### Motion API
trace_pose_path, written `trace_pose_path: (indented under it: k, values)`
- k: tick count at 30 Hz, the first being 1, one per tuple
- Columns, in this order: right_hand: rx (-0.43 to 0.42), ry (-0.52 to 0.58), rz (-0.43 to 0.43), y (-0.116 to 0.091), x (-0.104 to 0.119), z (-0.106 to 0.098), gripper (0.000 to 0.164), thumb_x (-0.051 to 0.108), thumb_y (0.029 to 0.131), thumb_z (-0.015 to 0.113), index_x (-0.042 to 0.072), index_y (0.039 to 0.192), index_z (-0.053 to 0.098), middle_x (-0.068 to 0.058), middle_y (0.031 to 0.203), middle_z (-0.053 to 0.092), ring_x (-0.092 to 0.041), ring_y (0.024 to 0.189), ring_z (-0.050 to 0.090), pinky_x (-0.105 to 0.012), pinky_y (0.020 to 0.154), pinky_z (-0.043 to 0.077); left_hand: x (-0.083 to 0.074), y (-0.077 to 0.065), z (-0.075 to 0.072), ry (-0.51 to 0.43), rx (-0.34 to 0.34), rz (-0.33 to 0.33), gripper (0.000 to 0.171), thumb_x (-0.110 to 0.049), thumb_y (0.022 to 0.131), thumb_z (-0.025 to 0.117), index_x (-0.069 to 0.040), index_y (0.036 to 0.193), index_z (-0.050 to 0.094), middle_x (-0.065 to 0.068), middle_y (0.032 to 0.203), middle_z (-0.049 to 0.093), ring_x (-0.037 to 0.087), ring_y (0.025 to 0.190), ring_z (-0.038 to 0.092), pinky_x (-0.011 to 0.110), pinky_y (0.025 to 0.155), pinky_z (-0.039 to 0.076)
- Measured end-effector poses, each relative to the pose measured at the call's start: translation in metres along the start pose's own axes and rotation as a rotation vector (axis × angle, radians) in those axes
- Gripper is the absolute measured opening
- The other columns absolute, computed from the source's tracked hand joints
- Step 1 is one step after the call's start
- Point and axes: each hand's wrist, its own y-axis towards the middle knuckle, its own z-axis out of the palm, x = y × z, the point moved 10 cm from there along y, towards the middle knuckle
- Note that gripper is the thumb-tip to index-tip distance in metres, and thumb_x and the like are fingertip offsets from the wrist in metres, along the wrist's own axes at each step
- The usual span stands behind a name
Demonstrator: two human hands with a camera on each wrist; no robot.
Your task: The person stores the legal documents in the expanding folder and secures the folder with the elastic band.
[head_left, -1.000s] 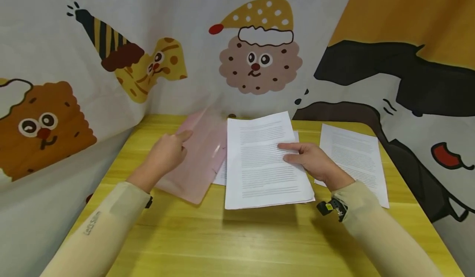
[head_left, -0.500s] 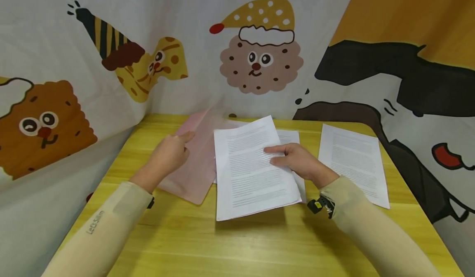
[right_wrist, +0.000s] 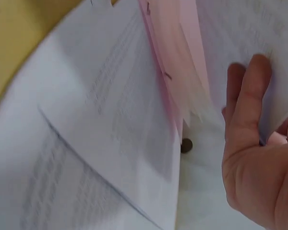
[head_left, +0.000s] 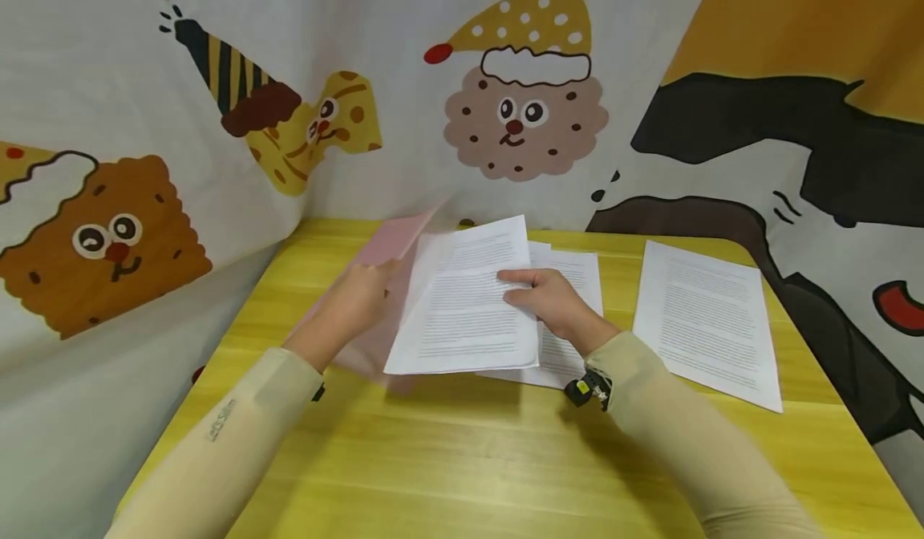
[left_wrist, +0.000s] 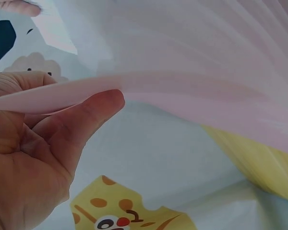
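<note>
A translucent pink folder (head_left: pixel 395 238) stands partly raised at the left of the table. My left hand (head_left: pixel 355 302) holds it, and in the left wrist view the thumb (left_wrist: pixel 103 105) and fingers pinch the folder's edge (left_wrist: pixel 192 93). My right hand (head_left: pixel 554 302) grips printed sheets (head_left: pixel 469 314) by their right side, thumb on top and other fingers underneath. The left side of these sheets overlaps the folder in the head view. In the right wrist view, the right hand's fingers (right_wrist: pixel 252 100) lie behind the held sheets, beside the folder's pink edge (right_wrist: pixel 156 52).
More printed sheets (head_left: pixel 570 354) lie on the yellow wooden table (head_left: pixel 433 459), partly under the held ones. A separate sheet (head_left: pixel 707 322) rests at the right. A cartoon-print cloth (head_left: pixel 520 194) hangs behind the table.
The right hand has moved left with its sheets, bringing them over the folder and uncovering the sheets beneath. The left hand has lifted the folder's side more upright.
</note>
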Motion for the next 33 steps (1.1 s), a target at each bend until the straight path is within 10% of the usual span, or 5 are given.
trace_pose_path:
  k: [9, 21, 33]
  values:
    - [-0.14, 0.076, -0.001, -0.001, 0.002, 0.017, 0.05, 0.009, 0.1, 0.068, 0.01, 0.149, 0.064, -0.007, 0.165, 0.051, -0.025, 0.162, 0.03, -0.046, 0.13, 0.034, 0.001, -0.001, -0.004, -0.012, -0.014, -0.041, 0.058, 0.004, 0.095, 0.058, -0.005, 0.153, 0.059, 0.03, 0.116, 0.076, 0.027, 0.072, 0.059, 0.04, 0.064, 0.052]
    - [-0.199, 0.086, 0.021, 0.002, -0.001, 0.039, 0.05, 0.009, 0.098, 0.069, 0.011, 0.148, 0.065, -0.008, 0.167, 0.048, -0.024, 0.159, 0.034, -0.045, 0.128, 0.036, -0.001, 0.001, -0.001, -0.014, 0.011, -0.054, 0.057, -0.001, 0.098, 0.057, -0.008, 0.154, 0.058, 0.026, 0.131, 0.073, 0.032, 0.082, 0.068, 0.043, 0.069, 0.057]
    - [-0.174, 0.136, -0.007, 0.023, 0.006, 0.08, 0.048, 0.008, 0.099, 0.067, 0.008, 0.146, 0.066, -0.013, 0.156, 0.059, -0.025, 0.11, 0.073, -0.03, 0.084, 0.063, -0.012, 0.001, 0.007, -0.051, 0.042, -0.077, 0.056, 0.0, 0.095, 0.06, -0.003, 0.152, 0.06, 0.026, 0.136, 0.07, 0.033, 0.091, 0.07, 0.044, 0.071, 0.056]
